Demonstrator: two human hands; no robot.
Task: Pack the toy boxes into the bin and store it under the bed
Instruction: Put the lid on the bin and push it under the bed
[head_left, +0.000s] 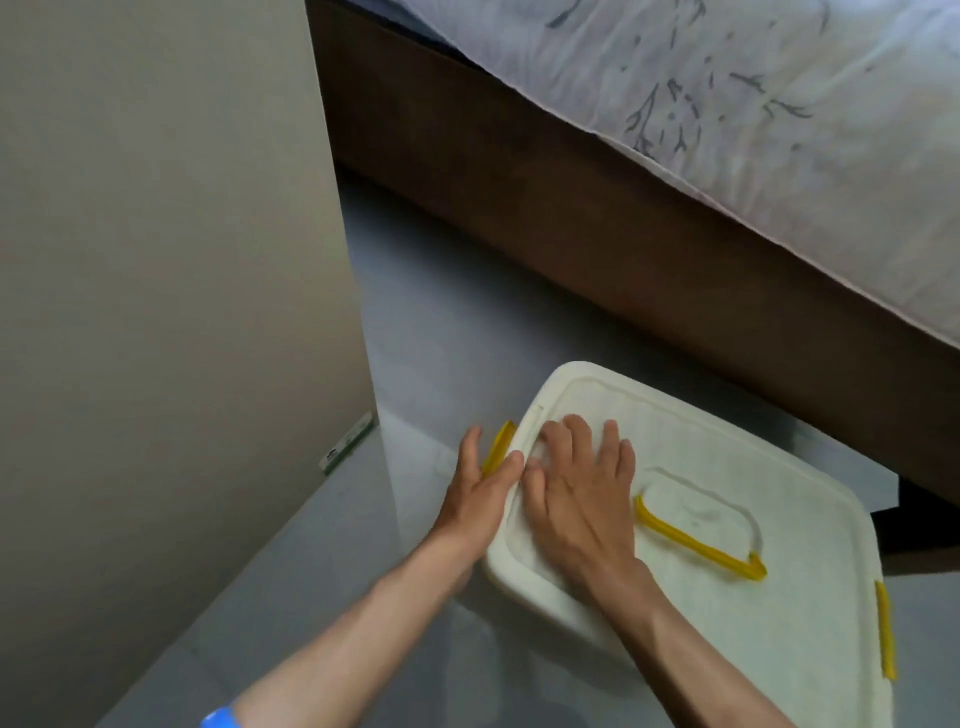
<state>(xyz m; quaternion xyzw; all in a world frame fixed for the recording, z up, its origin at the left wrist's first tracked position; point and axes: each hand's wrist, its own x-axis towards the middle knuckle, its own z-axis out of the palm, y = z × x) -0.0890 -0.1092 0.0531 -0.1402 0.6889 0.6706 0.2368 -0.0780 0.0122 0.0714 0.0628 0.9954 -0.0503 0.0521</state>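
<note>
A cream plastic bin (753, 639) with its lid on stands on the grey floor beside the bed. A yellow carry handle (696, 543) lies flat on the lid, and yellow clips show at the left side (497, 448) and the right side (885, 631). My right hand (579, 493) rests flat on the lid's left part, fingers spread. My left hand (480, 491) is open against the bin's left edge, its fingers touching the left yellow clip. No toy boxes are visible; the lid hides the inside.
The bed's dark brown wooden frame (571, 218) runs diagonally above the bin, with a pale patterned sheet (727, 88) hanging over it. A beige wall or cabinet panel (166, 260) stands at the left. Grey floor (467, 322) lies between them. A dark gap (924, 519) opens under the frame at the right.
</note>
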